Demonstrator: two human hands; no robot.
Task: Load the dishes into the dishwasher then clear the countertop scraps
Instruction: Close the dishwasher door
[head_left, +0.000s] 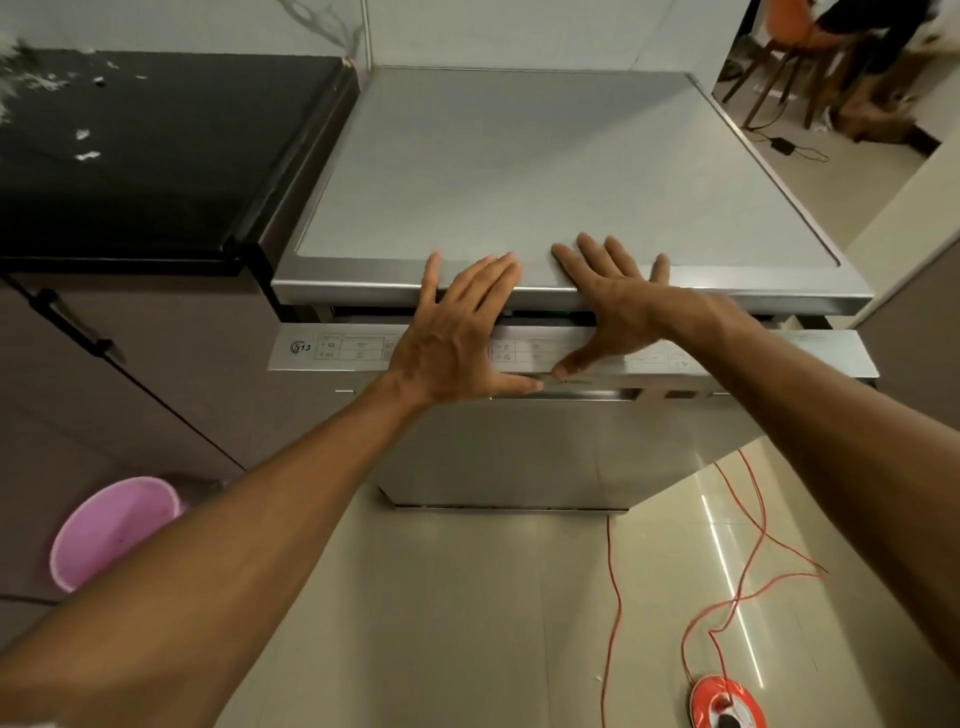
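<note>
A steel dishwasher (519, 447) stands in front of me with its door (332, 349) a little ajar, a dark gap showing under the flat top (519, 171). My left hand (457, 332) lies flat over the door's top edge, fingers straight and reaching onto the top's front rim, thumb along the handle recess. My right hand (608, 306) lies beside it in the same way, fingers spread on the top, thumb on the door's control strip. White scraps (85, 145) are scattered on the black countertop (156, 156) at the left. No dishes are visible.
A pink bucket (111, 530) stands on the floor at the lower left, below brown cabinets (130, 374). A red cable (753, 551) trails over the tiled floor to a red reel (727, 704) at the lower right. Chair legs (779, 78) show at the far upper right.
</note>
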